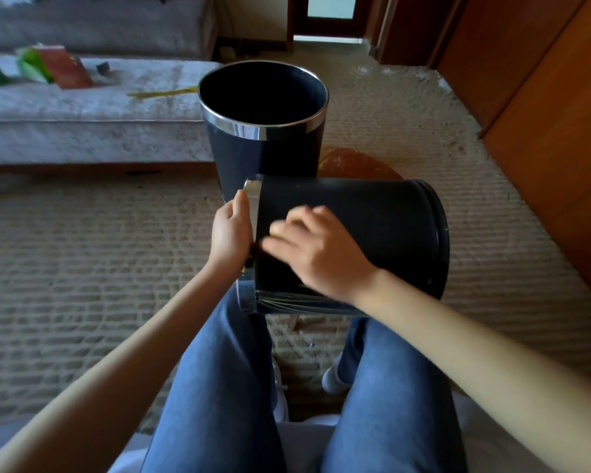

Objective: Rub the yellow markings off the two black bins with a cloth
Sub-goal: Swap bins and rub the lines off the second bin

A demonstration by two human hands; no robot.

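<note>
A black bin with a chrome rim [372,227] lies on its side across my knees, its mouth to the left and its base to the right. My left hand [231,233] grips the chrome rim at the mouth. My right hand [316,250] lies flat on the bin's upper side with its fingers spread and blurred. I can make out no cloth under it. Thin yellow markings [287,302] streak the bin's lower side near the rim. The second black bin [263,155] stands upright just behind, empty, also chrome-rimmed.
A grey sofa [82,107] at the left carries a yellow strip [161,93], a red book [69,66] and green items. Woven carpet [82,250] covers the floor. A brown round object [355,162] sits behind the lying bin. Wooden cabinets [543,97] line the right side.
</note>
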